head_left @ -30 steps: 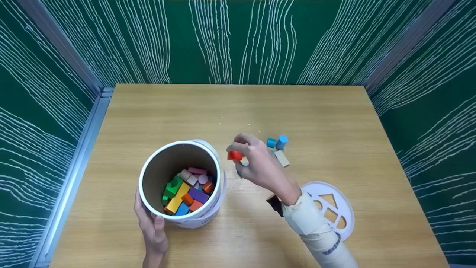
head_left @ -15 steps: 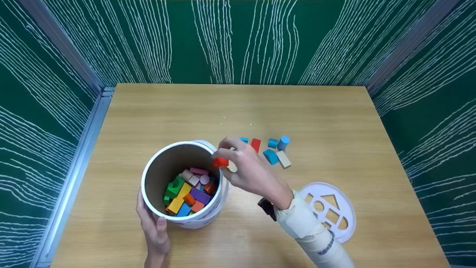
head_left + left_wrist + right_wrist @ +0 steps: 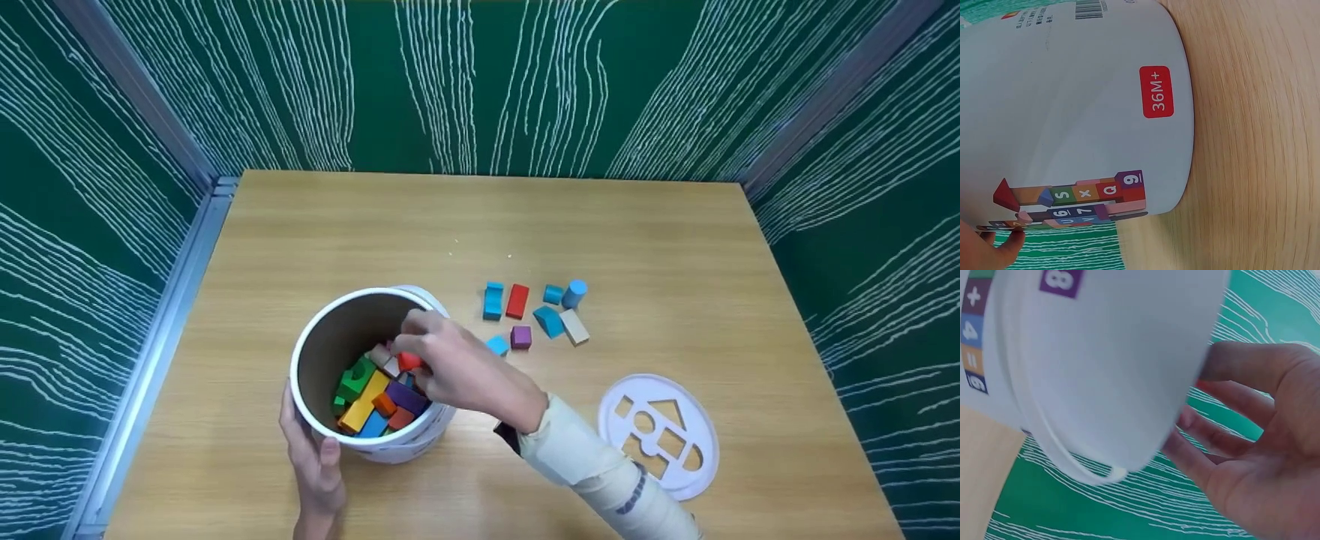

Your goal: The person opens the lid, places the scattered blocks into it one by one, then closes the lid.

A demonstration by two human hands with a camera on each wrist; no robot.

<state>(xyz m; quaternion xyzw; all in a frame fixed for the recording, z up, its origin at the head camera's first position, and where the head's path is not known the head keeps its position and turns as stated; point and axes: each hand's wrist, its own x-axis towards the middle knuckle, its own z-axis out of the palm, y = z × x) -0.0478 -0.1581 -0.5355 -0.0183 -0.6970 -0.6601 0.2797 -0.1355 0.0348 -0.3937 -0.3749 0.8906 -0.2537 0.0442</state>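
Note:
A white bucket (image 3: 405, 448) with block pictures (image 3: 1084, 194) on its wall stands at left centre, full of coloured wooden blocks (image 3: 367, 401). My left hand (image 3: 315, 465) holds it from the left, thumb by the front rim and fingers along the outer side. Over the right rim, my right hand (image 3: 465, 367) reaches into the mouth and pinches a red block (image 3: 409, 361) just above the pile. In the right wrist view the bucket's wall hides most of that block and the fingertips of the right hand (image 3: 1275, 433).
Right of the bucket lie loose blocks: red (image 3: 517, 301), purple (image 3: 521, 337), beige (image 3: 574, 327) and several blue (image 3: 493, 301). A white lid (image 3: 611, 420) with shaped cut-outs lies near the right forearm. Green walls (image 3: 495, 82) with white lines enclose the wooden table (image 3: 675, 262).
My right hand has carried the red block left from above the table into the bucket's mouth, uncovering loose blocks behind it. The left hand stays on the bucket.

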